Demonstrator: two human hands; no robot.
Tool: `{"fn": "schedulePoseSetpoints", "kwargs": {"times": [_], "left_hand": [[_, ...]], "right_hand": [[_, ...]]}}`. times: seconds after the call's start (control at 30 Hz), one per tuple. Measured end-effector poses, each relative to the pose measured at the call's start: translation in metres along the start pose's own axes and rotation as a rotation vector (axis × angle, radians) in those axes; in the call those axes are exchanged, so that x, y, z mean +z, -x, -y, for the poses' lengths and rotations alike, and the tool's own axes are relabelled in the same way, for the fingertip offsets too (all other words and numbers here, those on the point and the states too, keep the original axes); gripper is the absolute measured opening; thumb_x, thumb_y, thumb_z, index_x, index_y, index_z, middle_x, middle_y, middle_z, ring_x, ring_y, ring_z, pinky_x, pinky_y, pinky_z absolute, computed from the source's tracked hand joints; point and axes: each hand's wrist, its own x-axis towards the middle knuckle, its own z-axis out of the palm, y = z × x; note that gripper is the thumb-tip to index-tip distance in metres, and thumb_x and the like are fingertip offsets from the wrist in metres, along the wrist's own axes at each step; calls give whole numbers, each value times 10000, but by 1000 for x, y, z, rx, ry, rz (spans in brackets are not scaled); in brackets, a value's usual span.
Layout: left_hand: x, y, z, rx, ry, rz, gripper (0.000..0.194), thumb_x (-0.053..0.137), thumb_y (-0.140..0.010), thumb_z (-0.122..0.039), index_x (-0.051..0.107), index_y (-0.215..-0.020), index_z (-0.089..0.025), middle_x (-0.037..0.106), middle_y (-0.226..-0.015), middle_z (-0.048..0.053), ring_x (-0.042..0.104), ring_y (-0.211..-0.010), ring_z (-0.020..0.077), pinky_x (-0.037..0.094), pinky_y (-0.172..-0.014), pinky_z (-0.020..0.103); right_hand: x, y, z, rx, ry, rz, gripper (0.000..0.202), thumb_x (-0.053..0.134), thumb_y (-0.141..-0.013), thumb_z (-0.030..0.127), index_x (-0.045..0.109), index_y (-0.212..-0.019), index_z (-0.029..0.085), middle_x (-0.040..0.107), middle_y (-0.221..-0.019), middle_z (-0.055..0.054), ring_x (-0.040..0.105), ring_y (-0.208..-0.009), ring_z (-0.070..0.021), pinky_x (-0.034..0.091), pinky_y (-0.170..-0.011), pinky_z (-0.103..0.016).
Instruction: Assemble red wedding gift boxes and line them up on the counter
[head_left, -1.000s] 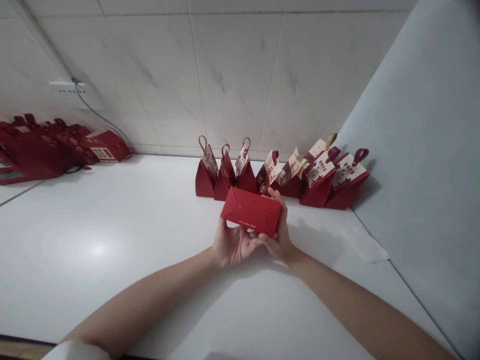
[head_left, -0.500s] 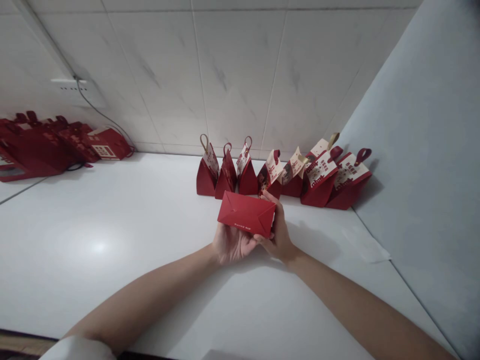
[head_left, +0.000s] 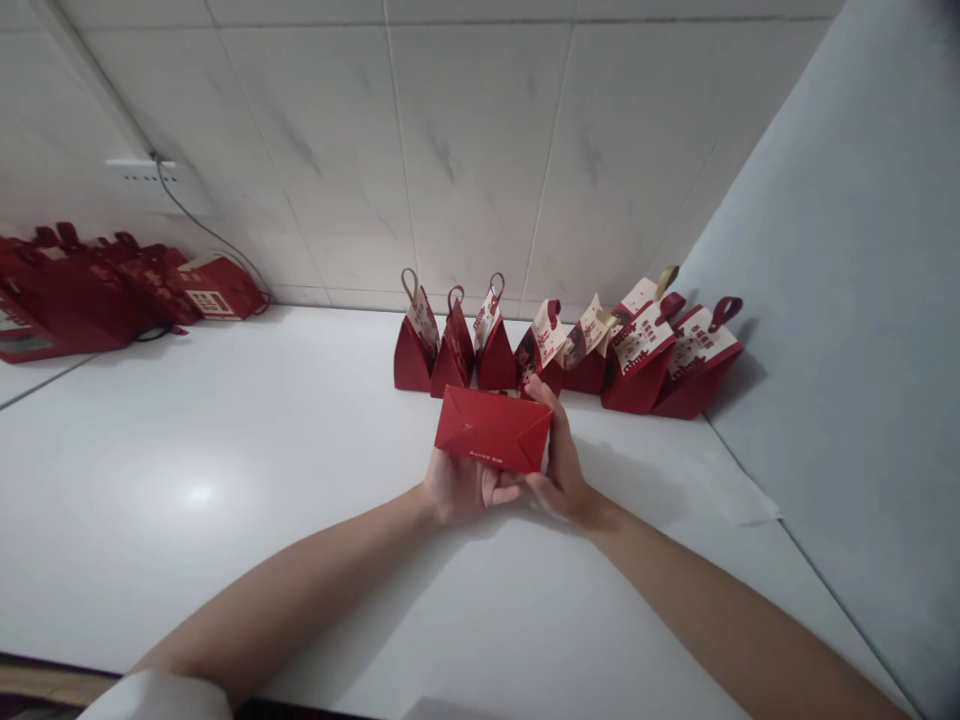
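Both hands hold a red box (head_left: 493,430) above the white table, its flat folded face with small white print turned to the camera. My left hand (head_left: 461,487) supports it from below, palm up, with most fingers hidden behind the box. At the box's right end is my right hand (head_left: 561,460), its thumb near the lower corner and its fingers by the upper one. Just behind stand several small red boxes with ribbon loops, among them a dark red one (head_left: 452,352) and a cream-topped one (head_left: 538,350).
More red boxes (head_left: 82,295) are bunched at the far left of the white table (head_left: 262,430), near a cable (head_left: 191,218) hanging from a wall socket (head_left: 150,172). A pale panel (head_left: 840,300) rises on the right. Thin translucent sheet (head_left: 739,490) lies beside it.
The box has tilted slightly in my hands. My left thumb has shifted below it, and my right thumb has drawn back a little from its front face.
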Motion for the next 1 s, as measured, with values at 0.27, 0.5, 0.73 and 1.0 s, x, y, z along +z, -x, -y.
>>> {"fn": "schedulePoseSetpoints", "kwargs": {"times": [0.27, 0.5, 0.73, 1.0], "left_hand": [[-21, 6, -42, 108, -318, -161, 486, 673, -651, -391, 710, -1048, -113, 747, -1051, 119, 681, -989, 333, 514, -880, 425], [-21, 13, -99, 537, -723, -351, 183, 699, -647, -100, 687, -817, -167, 736, -874, 7, 672, -779, 142, 494, -776, 272], [49, 47, -128, 630, -1217, -461, 182, 618, -857, -300, 703, -931, -158, 712, -945, 62, 656, -853, 156, 500, -817, 291], [171, 66, -145, 538, -1539, -345, 214, 621, -861, -297, 715, -966, -136, 701, -958, 53, 695, -935, 230, 535, -824, 394]], "right_hand": [[1, -6, -23, 338, -235, -411, 583, 306, -958, 630, 363, -1467, 352, 339, -1572, -47, 427, -1379, -283, 329, -1127, -560], [3, 5, -22, 317, -255, -90, 602, 311, -932, 685, 533, -1263, 235, 663, -1163, -101, 645, -1019, -264, 526, -875, -439], [3, 8, 6, 2, 62, 257, 511, 607, -881, 513, 468, -1307, 267, 669, -1122, -87, 661, -945, -262, 558, -826, -439], [8, 4, 12, -111, 143, 460, 514, 467, -982, 407, 347, -1464, 280, 478, -1454, -118, 454, -1325, -294, 431, -1061, -524]]}}
